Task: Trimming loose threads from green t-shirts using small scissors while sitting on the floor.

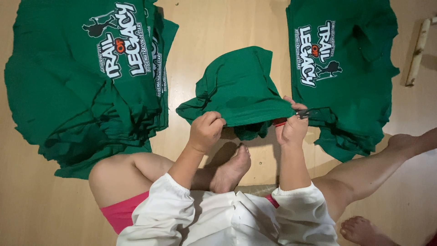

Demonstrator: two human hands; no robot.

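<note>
A green shirt (241,89) hangs bunched in front of me over the wooden floor. My left hand (205,131) pinches its lower hem at the left. My right hand (292,125) grips the hem at the right together with a small tool (287,119) that has a red handle and dark blades, like thread snips. The shirt's lower folds droop between my hands, hiding part of the tool.
A stack of green printed shirts (86,77) lies at the left, another pile (346,68) at the right. My bare legs and feet (232,171) are folded on the floor (218,27). A pale stick (418,52) lies at the far right.
</note>
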